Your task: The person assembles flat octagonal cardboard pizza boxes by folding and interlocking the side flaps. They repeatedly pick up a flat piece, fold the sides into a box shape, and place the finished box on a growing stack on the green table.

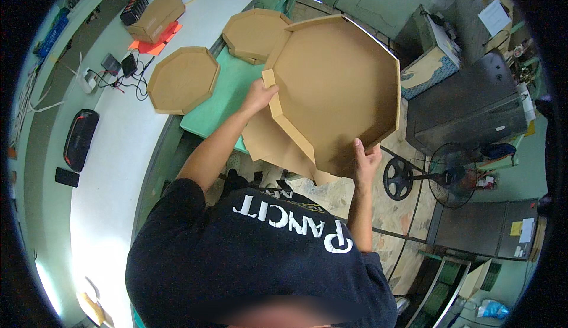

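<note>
I hold up a brown octagonal cardboard box tray [340, 85], its folded side walls raised around a flat base. My left hand [259, 96] is closed on its left wall, thumb and fingers pinching the edge. At the near right corner my right hand [367, 161] grips the rim, with the thumb on the inner side. Beneath the tray lies a flat cardboard piece [275, 141], partly hidden by it. One octagonal cardboard box [183, 81] rests on the white table to the left. Another octagonal cardboard box [254, 32] sits on the green table, overlapped by the raised tray.
The white table [118, 168] curves along my left, bearing a black speaker [81, 140], a phone [67, 177], cables and a brown carton [157, 17]. A green table [219, 106] stands ahead. A black fan [452, 175] and dark cabinets [467, 103] stand to the right.
</note>
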Action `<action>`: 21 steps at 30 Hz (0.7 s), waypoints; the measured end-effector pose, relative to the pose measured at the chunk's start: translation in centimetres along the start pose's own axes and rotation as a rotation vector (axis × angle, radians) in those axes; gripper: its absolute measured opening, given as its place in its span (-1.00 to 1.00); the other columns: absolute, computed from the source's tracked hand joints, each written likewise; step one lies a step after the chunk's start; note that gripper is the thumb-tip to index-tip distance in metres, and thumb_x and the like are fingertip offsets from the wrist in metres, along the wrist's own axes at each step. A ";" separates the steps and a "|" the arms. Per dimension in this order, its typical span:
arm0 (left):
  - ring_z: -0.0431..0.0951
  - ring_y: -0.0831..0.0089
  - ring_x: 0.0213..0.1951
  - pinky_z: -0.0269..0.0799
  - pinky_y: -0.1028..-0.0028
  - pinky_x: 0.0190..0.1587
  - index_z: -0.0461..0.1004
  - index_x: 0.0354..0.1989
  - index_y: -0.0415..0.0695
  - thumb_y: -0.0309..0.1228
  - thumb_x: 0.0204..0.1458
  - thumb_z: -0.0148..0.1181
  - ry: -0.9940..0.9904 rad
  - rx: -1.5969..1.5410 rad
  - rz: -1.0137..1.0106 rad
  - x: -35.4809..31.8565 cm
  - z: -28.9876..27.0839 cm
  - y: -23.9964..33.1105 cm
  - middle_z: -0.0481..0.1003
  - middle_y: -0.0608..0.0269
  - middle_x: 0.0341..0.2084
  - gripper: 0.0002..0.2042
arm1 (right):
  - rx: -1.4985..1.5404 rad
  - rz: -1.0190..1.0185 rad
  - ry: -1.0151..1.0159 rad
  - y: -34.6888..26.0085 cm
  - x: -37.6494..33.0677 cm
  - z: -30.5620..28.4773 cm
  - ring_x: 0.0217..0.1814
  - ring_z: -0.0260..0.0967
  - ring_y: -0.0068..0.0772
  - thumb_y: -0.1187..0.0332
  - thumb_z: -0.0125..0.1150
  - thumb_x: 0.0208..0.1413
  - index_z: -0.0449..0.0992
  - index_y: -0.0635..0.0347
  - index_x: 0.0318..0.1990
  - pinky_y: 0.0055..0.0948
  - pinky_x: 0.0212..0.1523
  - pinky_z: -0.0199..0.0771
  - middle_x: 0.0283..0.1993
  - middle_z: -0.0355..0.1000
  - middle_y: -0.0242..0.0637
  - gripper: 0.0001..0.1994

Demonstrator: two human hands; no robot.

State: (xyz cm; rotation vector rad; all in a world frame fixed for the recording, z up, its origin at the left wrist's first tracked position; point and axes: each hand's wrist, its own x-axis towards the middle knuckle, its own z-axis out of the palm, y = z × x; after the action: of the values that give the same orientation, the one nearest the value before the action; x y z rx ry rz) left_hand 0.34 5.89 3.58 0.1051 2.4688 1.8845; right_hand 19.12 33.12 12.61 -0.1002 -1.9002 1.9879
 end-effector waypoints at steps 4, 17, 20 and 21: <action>0.60 0.20 -0.39 0.49 0.27 -0.30 0.49 -0.27 -0.36 -0.29 -0.07 0.16 0.196 0.162 0.038 0.4 0.9 -0.9 0.58 0.02 -0.45 -0.67 | -0.107 -0.096 -0.084 2.2 -1.8 1.7 0.05 0.34 -0.40 0.43 0.26 0.09 0.33 0.37 0.11 -0.41 0.09 0.32 0.04 0.41 -0.23 -0.56; 0.43 0.35 -0.64 0.35 0.28 -0.52 0.48 -0.64 -0.24 0.08 0.13 0.05 0.424 -0.209 -0.337 0.2 -1.8 -7.9 0.42 0.19 -0.72 -0.43 | 0.313 0.557 0.110 12.5 -1.8 3.2 -0.11 0.41 -0.40 0.41 0.13 0.12 0.38 0.38 -0.06 -0.40 -0.05 0.43 -0.11 0.44 -0.23 -0.72; 0.37 0.35 -0.72 0.30 0.29 -0.62 0.42 -0.67 -0.24 0.04 0.13 0.07 0.297 -0.192 -0.459 1.2 -4.6 -8.6 0.37 0.21 -0.75 -0.44 | 0.384 0.626 0.129 13.5 -2.0 4.0 -0.12 0.41 -0.35 0.42 0.08 0.09 0.37 0.40 -0.08 -0.37 -0.05 0.44 -0.17 0.41 -0.23 -0.73; 0.30 0.38 -0.78 0.28 0.33 -0.65 0.43 -0.66 -0.23 0.03 0.12 0.08 0.342 -0.071 -0.455 1.5 -5.5 -8.7 0.32 0.25 -0.78 -0.47 | 0.413 0.648 0.155 13.9 -1.9 3.9 -0.13 0.41 -0.36 0.43 0.07 0.08 0.36 0.40 -0.09 -0.37 -0.06 0.44 -0.18 0.40 -0.24 -0.74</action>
State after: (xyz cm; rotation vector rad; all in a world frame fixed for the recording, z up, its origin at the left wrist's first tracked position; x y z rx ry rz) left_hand -1.84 -1.51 -3.30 -0.7717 2.3301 1.8971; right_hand 16.53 28.67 -1.07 -0.8151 -1.4253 2.6465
